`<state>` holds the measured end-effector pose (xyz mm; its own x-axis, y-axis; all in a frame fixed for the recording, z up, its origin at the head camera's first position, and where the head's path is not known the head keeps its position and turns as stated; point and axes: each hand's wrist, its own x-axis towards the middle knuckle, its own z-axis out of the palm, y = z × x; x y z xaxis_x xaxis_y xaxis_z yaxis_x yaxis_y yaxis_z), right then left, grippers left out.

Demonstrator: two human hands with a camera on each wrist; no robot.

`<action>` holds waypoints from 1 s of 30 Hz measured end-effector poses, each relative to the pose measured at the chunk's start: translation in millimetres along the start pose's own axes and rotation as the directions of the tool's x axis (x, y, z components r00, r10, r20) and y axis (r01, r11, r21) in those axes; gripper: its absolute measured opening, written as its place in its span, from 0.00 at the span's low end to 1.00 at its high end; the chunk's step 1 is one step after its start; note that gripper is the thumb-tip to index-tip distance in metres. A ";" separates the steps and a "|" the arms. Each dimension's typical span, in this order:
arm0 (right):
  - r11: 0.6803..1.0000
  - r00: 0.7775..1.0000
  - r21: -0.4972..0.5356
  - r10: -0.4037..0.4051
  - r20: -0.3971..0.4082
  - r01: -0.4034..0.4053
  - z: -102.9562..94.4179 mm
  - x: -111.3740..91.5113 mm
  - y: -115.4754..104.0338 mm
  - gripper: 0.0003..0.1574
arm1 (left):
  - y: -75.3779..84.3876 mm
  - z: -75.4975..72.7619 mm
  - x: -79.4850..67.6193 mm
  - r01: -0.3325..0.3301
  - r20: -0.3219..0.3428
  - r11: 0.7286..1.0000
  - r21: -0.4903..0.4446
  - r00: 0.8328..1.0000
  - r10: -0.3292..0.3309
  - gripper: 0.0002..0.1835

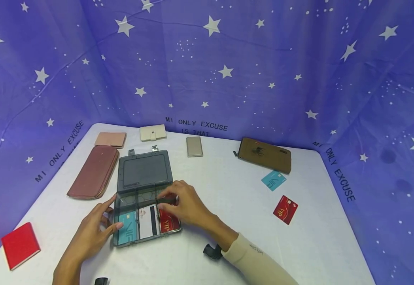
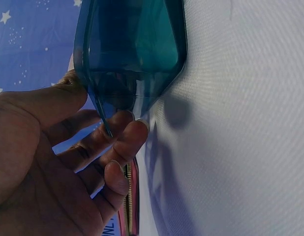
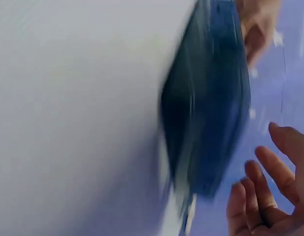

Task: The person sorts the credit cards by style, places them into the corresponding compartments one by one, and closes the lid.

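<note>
A grey see-through plastic compartment box (image 1: pixel 146 237) lies with its hinged lid (image 1: pixel 144 168) folded back. In its front compartments are a teal VIP card (image 1: pixel 127 227), a white card with a black stripe (image 1: pixel 145 221) and a red VIP card (image 1: pixel 169 222). My left hand (image 1: pixel 92 231) grips the box's left wall (image 2: pixel 127 83), thumb on the rim and fingertips against the outside. Above the right compartments hovers my right hand (image 1: pixel 185 202), thumb and index finger bent and apart. In the right wrist view, blurred, its fingers (image 3: pixel 262 191) stand loosely curled with no object between them.
Left of the box lie a dark pink wallet (image 1: pixel 94 172) and a red notebook (image 1: pixel 21 245). Behind are a pink wallet (image 1: pixel 110 139), a cream wallet (image 1: pixel 152 133) and a beige case (image 1: pixel 194 147). Rightward lie a brown pouch (image 1: pixel 265 155), a teal card (image 1: pixel 273 180) and a red card (image 1: pixel 285 209).
</note>
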<state>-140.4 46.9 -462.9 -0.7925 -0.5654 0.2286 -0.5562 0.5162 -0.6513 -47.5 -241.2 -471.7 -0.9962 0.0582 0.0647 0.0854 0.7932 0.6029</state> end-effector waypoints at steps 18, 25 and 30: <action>0.816 0.769 0.113 0.574 -0.282 -0.567 -166.4 -92.1 154.3 0.35 | -2.0 0.2 -1.0 -0.022 -0.022 1.000 0.017 1.000 0.023 0.46; 0.683 0.639 0.041 0.701 -0.317 -0.729 -194.3 -121.3 180.3 0.40 | -2.0 -0.7 -1.1 -0.022 -0.015 1.000 0.013 1.000 0.022 0.46; 0.577 0.561 -0.053 0.761 -0.325 -0.815 -192.7 -124.5 186.3 0.48 | -3.2 0.1 -0.3 -0.021 -0.013 1.000 0.003 1.000 0.021 0.45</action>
<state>-193.6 337.4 -473.2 -0.9492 0.2854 -0.1323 0.3113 0.7928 -0.5240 -47.5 -243.7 -473.7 -0.9939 0.0670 0.0872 0.1061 0.7938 0.5988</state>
